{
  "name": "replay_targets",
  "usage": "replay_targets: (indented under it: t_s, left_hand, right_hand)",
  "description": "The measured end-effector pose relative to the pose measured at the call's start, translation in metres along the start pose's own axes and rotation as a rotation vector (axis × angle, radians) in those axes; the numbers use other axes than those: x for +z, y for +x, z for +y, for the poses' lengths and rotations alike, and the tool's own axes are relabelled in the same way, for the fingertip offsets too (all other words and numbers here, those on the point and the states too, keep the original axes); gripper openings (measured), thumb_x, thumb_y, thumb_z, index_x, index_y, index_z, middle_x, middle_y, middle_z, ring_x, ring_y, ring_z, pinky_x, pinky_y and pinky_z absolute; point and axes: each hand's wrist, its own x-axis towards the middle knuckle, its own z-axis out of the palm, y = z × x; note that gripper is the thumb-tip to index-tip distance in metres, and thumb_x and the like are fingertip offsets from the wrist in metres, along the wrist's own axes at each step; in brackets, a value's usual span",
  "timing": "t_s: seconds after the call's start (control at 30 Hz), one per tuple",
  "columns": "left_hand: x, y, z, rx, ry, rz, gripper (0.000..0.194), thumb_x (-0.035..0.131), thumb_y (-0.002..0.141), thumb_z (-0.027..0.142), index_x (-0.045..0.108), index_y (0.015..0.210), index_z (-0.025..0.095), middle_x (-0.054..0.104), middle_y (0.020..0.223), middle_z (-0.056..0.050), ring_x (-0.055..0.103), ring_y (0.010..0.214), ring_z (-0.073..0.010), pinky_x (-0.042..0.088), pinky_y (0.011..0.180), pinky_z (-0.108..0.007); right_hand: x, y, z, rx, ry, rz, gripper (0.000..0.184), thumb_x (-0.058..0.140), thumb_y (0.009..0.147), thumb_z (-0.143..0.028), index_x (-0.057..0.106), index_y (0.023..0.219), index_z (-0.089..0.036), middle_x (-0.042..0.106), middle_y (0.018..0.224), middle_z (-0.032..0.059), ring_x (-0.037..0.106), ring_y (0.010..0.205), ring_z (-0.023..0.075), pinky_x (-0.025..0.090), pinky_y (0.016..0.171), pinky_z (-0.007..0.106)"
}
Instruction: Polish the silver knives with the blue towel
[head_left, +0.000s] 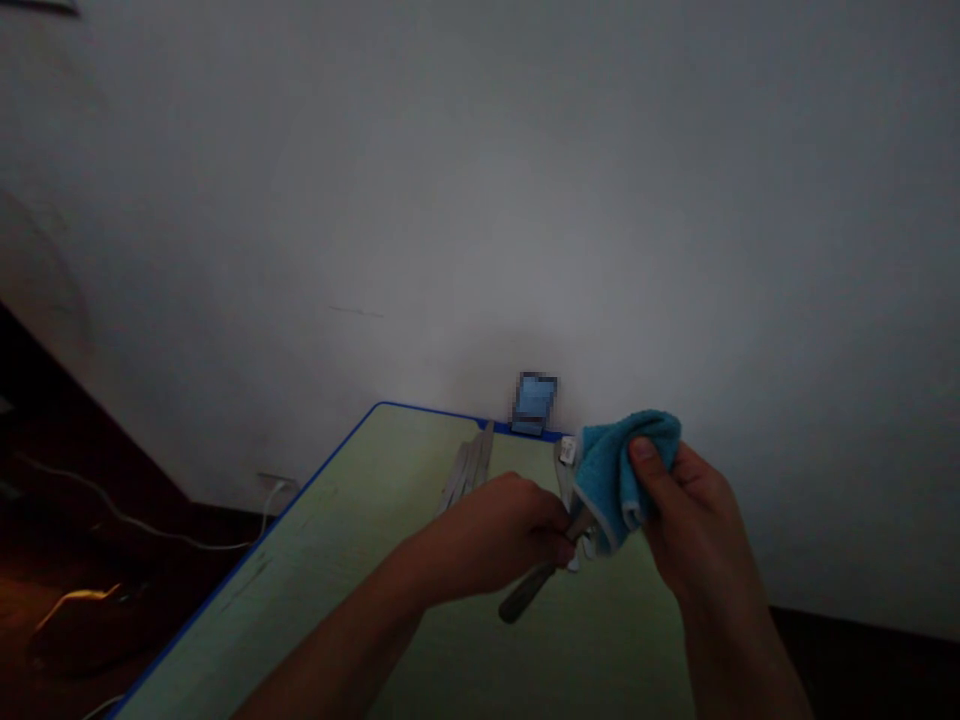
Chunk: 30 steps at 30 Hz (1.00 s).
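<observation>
Above the table (315, 560), our left hand (491, 530) grips the stiff knife (525, 592) by its handle, our right hand (694, 520) pinching the soft blue towel (622, 480).

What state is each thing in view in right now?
Left hand: closed around the tool.
Dark-handled tool: gripped, metal end against the towel.
Right hand: holding the towel, thumb on top.
Blue towel: bunched, held above the table.
Green table: blue-edged, far edge at the wall.
Grey strips: lying on the table.
Blurred blue object: upright at the far edge, too blurred to identify.
</observation>
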Motion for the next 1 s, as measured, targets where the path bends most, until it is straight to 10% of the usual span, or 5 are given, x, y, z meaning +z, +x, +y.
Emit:
replay_targets:
  t_s: [1.0]
  left_hand:
    - [-0.001, -0.005, -0.021, -0.051, -0.062, 0.031, 0.018, 0.058, 0.076, 0.028, 0.073, 0.08, 0.019, 0.058, 0.058, 0.003, 0.052, 0.057, -0.0099, 0.031, 0.053, -0.02]
  right_hand:
    - [0.005, 0.003, -0.003, -0.063, 0.15, 0.152, 0.025, 0.071, 0.073, -0.042, 0.063, 0.074, -0.018, 0.059, 0.061, -0.004, 0.049, 0.053, 0.0079, 0.04, 0.051, 0.021]
